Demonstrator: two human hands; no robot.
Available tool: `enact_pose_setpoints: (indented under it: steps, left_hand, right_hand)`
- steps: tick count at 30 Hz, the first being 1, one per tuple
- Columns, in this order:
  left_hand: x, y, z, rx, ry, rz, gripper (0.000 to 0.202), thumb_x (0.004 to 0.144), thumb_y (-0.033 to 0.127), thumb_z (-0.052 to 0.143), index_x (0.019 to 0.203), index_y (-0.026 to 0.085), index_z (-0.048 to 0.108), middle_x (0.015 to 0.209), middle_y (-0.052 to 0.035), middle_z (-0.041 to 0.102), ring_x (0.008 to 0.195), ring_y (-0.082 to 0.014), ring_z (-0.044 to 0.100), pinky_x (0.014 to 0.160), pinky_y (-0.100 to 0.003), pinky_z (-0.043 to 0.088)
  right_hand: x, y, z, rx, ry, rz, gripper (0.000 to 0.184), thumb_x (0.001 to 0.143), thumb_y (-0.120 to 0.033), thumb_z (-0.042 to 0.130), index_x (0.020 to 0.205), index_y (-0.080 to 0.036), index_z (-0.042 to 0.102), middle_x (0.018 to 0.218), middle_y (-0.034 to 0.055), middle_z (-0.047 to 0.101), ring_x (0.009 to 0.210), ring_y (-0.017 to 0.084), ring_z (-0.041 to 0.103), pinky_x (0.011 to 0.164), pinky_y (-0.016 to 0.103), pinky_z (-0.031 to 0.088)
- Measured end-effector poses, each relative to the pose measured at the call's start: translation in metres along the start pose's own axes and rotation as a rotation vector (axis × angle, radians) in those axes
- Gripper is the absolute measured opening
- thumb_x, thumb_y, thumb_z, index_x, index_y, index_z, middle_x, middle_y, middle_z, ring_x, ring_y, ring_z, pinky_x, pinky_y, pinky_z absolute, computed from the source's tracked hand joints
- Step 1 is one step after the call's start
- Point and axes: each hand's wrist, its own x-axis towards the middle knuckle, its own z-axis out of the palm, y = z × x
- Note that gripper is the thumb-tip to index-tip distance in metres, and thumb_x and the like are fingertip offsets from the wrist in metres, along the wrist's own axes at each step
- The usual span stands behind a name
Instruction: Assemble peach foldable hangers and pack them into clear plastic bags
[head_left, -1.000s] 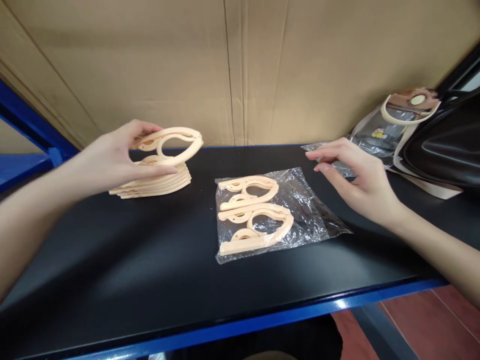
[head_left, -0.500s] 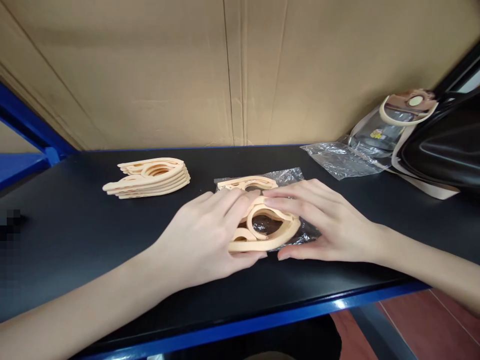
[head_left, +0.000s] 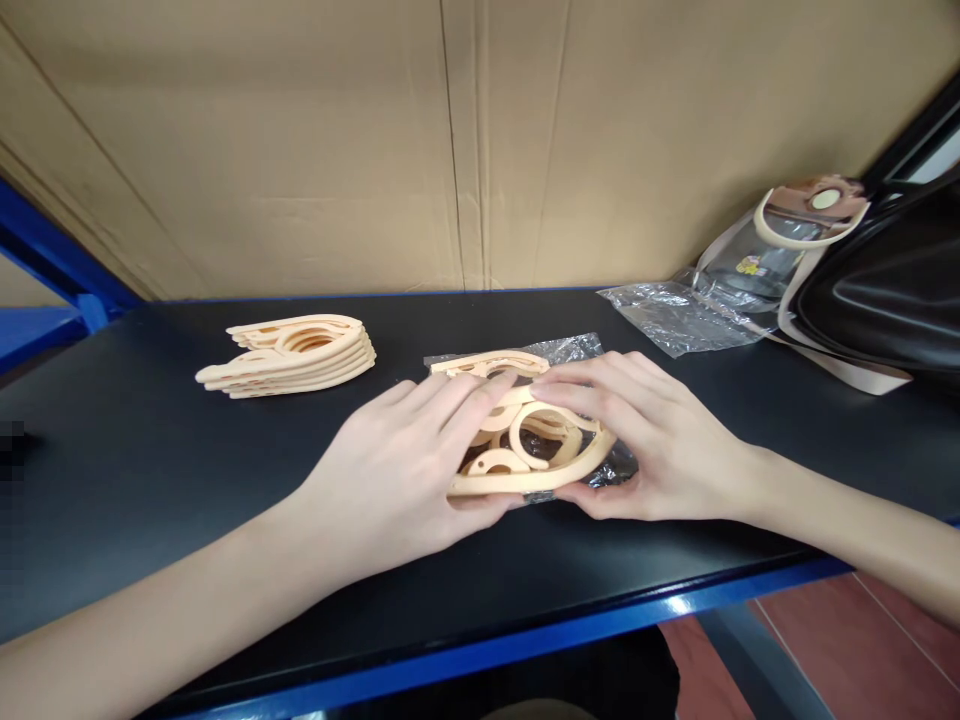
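Note:
My left hand [head_left: 405,465] grips the left end of a cream plastic folding hanger [head_left: 553,478], fingers over its far side and thumb along the near edge. On the hanger's right end, my right hand [head_left: 660,450] is closed the same way. The curved hook and cut-outs face up between the hands. Just behind it, a similar cream hanger piece [head_left: 491,362] lies on a clear plastic bag [head_left: 576,348], which also shows under the held hanger. To the left sits a neat stack of folded cream hangers [head_left: 300,362].
The black tabletop [head_left: 150,480] has a blue front rail [head_left: 585,630]. Cardboard [head_left: 300,150] stands along the back. At right are another clear plastic bag [head_left: 675,315], a strapped drink bottle [head_left: 787,250] and a black bag [head_left: 892,290].
The hanger has shifted slightly right between my hands and more of its openings show. My right thumb has come in against its near edge. The view has moved a little.

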Motion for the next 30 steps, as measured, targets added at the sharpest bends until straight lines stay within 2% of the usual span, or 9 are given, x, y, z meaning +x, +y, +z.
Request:
enact_pose_setpoints:
  steps: [3,7,12,17,20,22,25,28,30]
  left_hand:
    - [0.001,-0.007,-0.005,-0.013,-0.012,-0.053,0.059,0.089,0.054,0.064,0.125,0.008,0.059,0.111,-0.0154,0.07,0.091,-0.031,0.069,0.072,-0.041,0.054]
    - [0.003,-0.012,-0.009,-0.033,0.007,-0.06,0.051,0.093,0.052,0.058,0.121,0.009,0.061,0.103,-0.013,0.07,0.082,-0.0266,0.067,0.066,-0.038,0.052]
    - [0.003,-0.009,-0.005,-0.009,0.082,-0.021,0.054,0.092,0.055,0.059,0.115,0.007,0.063,0.098,-0.0129,0.07,0.082,-0.0262,0.067,0.07,-0.037,0.053]
    - [0.002,-0.007,-0.001,-0.039,0.045,-0.033,0.052,0.089,0.054,0.064,0.115,0.009,0.063,0.1,-0.0117,0.07,0.09,-0.0273,0.068,0.077,-0.038,0.055]
    - [0.001,-0.01,0.0,-0.079,-0.01,-0.077,0.059,0.09,0.057,0.062,0.125,0.009,0.057,0.113,-0.0135,0.069,0.097,-0.0288,0.067,0.081,-0.04,0.055]
    - [-0.001,-0.014,0.001,-0.112,-0.067,-0.12,0.068,0.092,0.06,0.058,0.138,0.01,0.048,0.128,-0.0157,0.064,0.108,-0.0309,0.064,0.089,-0.043,0.055]
    - [-0.005,-0.025,0.003,-0.174,-0.166,-0.163,0.073,0.096,0.062,0.051,0.149,0.014,0.036,0.146,-0.0161,0.053,0.128,-0.0328,0.055,0.103,-0.047,0.049]
    - [-0.011,-0.034,0.005,-0.234,-0.268,-0.184,0.068,0.099,0.062,0.044,0.153,0.02,0.035,0.156,-0.0123,0.043,0.142,-0.0316,0.043,0.115,-0.048,0.04]
    - [-0.014,-0.038,0.007,-0.255,-0.333,-0.189,0.071,0.1,0.063,0.04,0.156,0.02,0.032,0.161,-0.0111,0.037,0.148,-0.031,0.034,0.12,-0.048,0.035]
  right_hand:
    - [-0.001,0.005,-0.003,0.025,-0.022,0.072,0.068,0.079,-0.037,0.074,0.139,-0.023,0.045,0.132,0.0141,0.063,0.114,0.031,0.062,0.092,0.046,0.049]
    - [-0.001,0.01,-0.005,0.033,-0.036,0.095,0.069,0.079,-0.039,0.075,0.139,-0.022,0.045,0.134,0.0143,0.062,0.119,0.031,0.06,0.097,0.046,0.047]
    - [-0.001,0.01,0.0,0.029,-0.049,0.037,0.07,0.088,-0.053,0.069,0.144,-0.023,0.04,0.135,0.0129,0.063,0.118,0.029,0.06,0.092,0.045,0.047]
    - [0.0,0.007,0.004,0.06,-0.087,0.047,0.073,0.085,-0.044,0.073,0.145,-0.022,0.04,0.136,0.0113,0.062,0.119,0.028,0.059,0.093,0.044,0.047]
    - [0.001,0.01,0.001,0.062,-0.102,0.083,0.073,0.082,-0.042,0.074,0.144,-0.021,0.042,0.134,0.0118,0.062,0.118,0.03,0.059,0.095,0.046,0.048]
    - [-0.001,0.018,-0.005,0.053,-0.101,0.139,0.075,0.081,-0.04,0.074,0.145,-0.021,0.041,0.136,0.0128,0.06,0.119,0.032,0.058,0.097,0.048,0.048]
    - [-0.007,0.04,-0.02,0.034,-0.127,0.317,0.08,0.081,-0.043,0.072,0.15,-0.02,0.037,0.139,0.0138,0.058,0.121,0.033,0.059,0.1,0.049,0.049]
    - [-0.015,0.065,-0.039,-0.021,-0.253,0.514,0.082,0.081,-0.052,0.071,0.15,-0.02,0.04,0.134,0.0143,0.06,0.116,0.034,0.062,0.098,0.049,0.051]
    - [-0.021,0.078,-0.051,-0.058,-0.322,0.613,0.083,0.081,-0.056,0.07,0.15,-0.02,0.041,0.134,0.015,0.06,0.115,0.035,0.062,0.099,0.048,0.051]
